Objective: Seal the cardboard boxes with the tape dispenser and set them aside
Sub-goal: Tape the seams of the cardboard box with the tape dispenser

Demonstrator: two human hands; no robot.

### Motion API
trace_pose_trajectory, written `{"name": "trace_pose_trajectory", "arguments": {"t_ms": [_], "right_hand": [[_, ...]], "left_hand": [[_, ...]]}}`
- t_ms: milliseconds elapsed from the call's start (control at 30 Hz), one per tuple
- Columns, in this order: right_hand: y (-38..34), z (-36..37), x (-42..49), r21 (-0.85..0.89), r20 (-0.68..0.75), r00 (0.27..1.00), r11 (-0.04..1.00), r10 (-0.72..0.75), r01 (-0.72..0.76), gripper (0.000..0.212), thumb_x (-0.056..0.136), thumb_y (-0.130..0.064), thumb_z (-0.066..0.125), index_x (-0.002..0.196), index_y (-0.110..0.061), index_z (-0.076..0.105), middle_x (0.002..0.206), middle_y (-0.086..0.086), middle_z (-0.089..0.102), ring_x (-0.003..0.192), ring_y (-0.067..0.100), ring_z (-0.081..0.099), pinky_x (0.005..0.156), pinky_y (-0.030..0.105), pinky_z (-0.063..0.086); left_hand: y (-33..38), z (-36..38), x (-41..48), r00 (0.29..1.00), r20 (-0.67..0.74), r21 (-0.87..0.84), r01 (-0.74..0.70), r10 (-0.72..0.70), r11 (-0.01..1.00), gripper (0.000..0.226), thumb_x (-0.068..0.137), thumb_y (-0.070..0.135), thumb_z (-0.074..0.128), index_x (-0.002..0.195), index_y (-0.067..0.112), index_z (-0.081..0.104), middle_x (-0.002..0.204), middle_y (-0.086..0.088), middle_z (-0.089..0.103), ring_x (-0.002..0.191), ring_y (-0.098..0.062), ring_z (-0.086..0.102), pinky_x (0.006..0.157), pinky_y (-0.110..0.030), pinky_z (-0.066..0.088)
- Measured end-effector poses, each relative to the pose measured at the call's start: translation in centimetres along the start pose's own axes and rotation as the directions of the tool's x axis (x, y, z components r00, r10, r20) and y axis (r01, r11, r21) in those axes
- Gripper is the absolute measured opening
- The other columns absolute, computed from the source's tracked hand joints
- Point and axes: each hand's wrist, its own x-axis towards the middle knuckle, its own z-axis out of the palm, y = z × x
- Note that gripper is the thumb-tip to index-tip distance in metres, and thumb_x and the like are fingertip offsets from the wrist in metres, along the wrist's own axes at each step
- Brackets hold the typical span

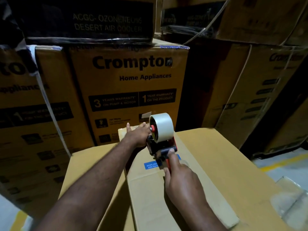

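Observation:
A plain brown cardboard box lies in front of me with its top flaps folded down. My right hand grips the handle of a red and black tape dispenser, which carries a roll of clear tape and rests on the box top near a blue label. My left hand lies flat, fingers spread, pressing on the far edge of the box just left of the dispenser. A lower flap or second box shows on the left under my left arm.
Large printed appliance cartons are stacked close behind and to the left, with more at the right. White strapping runs over some of them. Grey floor with a yellow line shows at the right. Clear tape strips stick to the box's near right corner.

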Motion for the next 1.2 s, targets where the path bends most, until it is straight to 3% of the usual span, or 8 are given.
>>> {"name": "trace_pose_trajectory", "arguments": {"t_ms": [200, 367, 567, 833, 933, 1033, 1100, 1200], "right_hand": [[0.2, -0.4, -0.8, -0.002, 0.023, 1.000, 1.000, 0.000, 0.000, 0.059, 0.104, -0.037, 0.040, 0.153, -0.032, 0.007, 0.092, 0.000, 0.058, 0.077, 0.022, 0.051, 0.060, 0.034, 0.035], [1.2, -2.0, -5.9, -0.011, 0.091, 0.995, 0.999, 0.040, -0.039, 0.063, 0.104, -0.045, 0.032, 0.152, -0.040, -0.008, 0.094, -0.003, 0.054, 0.079, 0.019, 0.048, 0.069, 0.033, 0.040], [1.3, -2.4, -7.1, -0.054, 0.122, 0.990, 0.996, 0.071, -0.065, 0.063, 0.105, -0.042, 0.032, 0.152, -0.039, -0.009, 0.104, -0.001, 0.059, 0.095, 0.020, 0.059, 0.072, 0.033, 0.041], [1.5, -1.9, -6.8, -0.045, 0.053, 0.998, 0.999, 0.023, -0.021, 0.063, 0.105, -0.043, 0.035, 0.153, -0.034, -0.005, 0.094, -0.003, 0.055, 0.074, 0.018, 0.047, 0.053, 0.023, 0.030], [1.6, -1.8, -6.7, -0.049, 0.029, 0.999, 0.999, 0.018, -0.017, 0.061, 0.105, -0.041, 0.038, 0.152, -0.033, 0.000, 0.096, -0.002, 0.059, 0.074, 0.018, 0.047, 0.056, 0.026, 0.032], [1.9, -1.7, -6.9, -0.027, -0.016, 1.000, 1.000, -0.003, 0.003, 0.057, 0.104, -0.040, 0.038, 0.150, -0.032, 0.004, 0.095, -0.001, 0.062, 0.077, 0.020, 0.055, 0.062, 0.030, 0.038], [2.1, -1.7, -7.3, 0.009, -0.035, 0.999, 1.000, -0.011, 0.011, 0.056, 0.104, -0.040, 0.038, 0.149, -0.034, 0.005, 0.088, -0.002, 0.060, 0.075, 0.020, 0.057, 0.061, 0.031, 0.042], [2.3, -1.8, -7.5, 0.011, -0.041, 0.999, 1.000, -0.025, 0.026, 0.056, 0.103, -0.040, 0.038, 0.149, -0.034, 0.006, 0.089, -0.002, 0.061, 0.079, 0.021, 0.061, 0.064, 0.033, 0.048]], "left_hand": [[0.4, -0.1, -0.2, 1.000, 0.009, 0.024, 0.009, -0.009, 1.000, 0.067, 0.102, 0.058, 0.043, 0.161, 0.039, 0.017, 0.170, 0.011, 0.006, 0.157, -0.014, 0.000, 0.111, -0.075, -0.017], [0.4, 0.3, 0.0, 0.999, -0.009, 0.036, 0.046, -0.045, 0.998, 0.062, 0.106, 0.060, 0.024, 0.162, 0.036, 0.010, 0.170, 0.014, 0.002, 0.157, -0.013, -0.001, 0.110, -0.074, -0.018], [2.3, 0.4, -1.9, 0.991, -0.029, 0.088, 0.129, -0.127, 0.988, 0.063, 0.105, 0.059, 0.013, 0.163, 0.033, 0.007, 0.170, 0.007, -0.007, 0.157, -0.022, -0.008, 0.107, -0.076, -0.022], [4.7, 3.1, -14.8, 0.996, -0.047, -0.021, 0.076, -0.077, 0.997, 0.057, 0.108, 0.051, 0.014, 0.162, 0.034, 0.009, 0.170, 0.014, -0.001, 0.157, -0.017, -0.010, 0.114, -0.073, -0.014], [7.9, 3.6, -21.1, 0.997, 0.047, -0.069, 0.059, -0.056, 0.996, 0.065, 0.106, 0.056, 0.018, 0.162, 0.030, -0.002, 0.168, 0.013, -0.018, 0.153, -0.017, -0.026, 0.116, -0.070, -0.012], [12.0, 4.1, -26.5, 0.987, 0.161, -0.058, -0.017, 0.027, 0.998, 0.102, 0.086, 0.083, 0.028, 0.159, 0.028, -0.016, 0.161, 0.015, -0.035, 0.146, -0.015, -0.039, 0.114, -0.070, -0.018], [13.6, 5.0, -28.2, 0.986, 0.163, 0.001, -0.038, 0.038, 0.999, 0.118, 0.073, 0.092, 0.031, 0.159, 0.028, -0.017, 0.161, 0.014, -0.036, 0.146, -0.014, -0.039, 0.112, -0.071, -0.018], [14.0, 5.6, -28.2, 0.997, 0.082, -0.019, -0.001, 0.003, 1.000, 0.109, 0.078, 0.087, 0.032, 0.161, 0.029, -0.009, 0.165, 0.014, -0.027, 0.148, -0.011, -0.035, 0.115, -0.070, -0.009]]}}
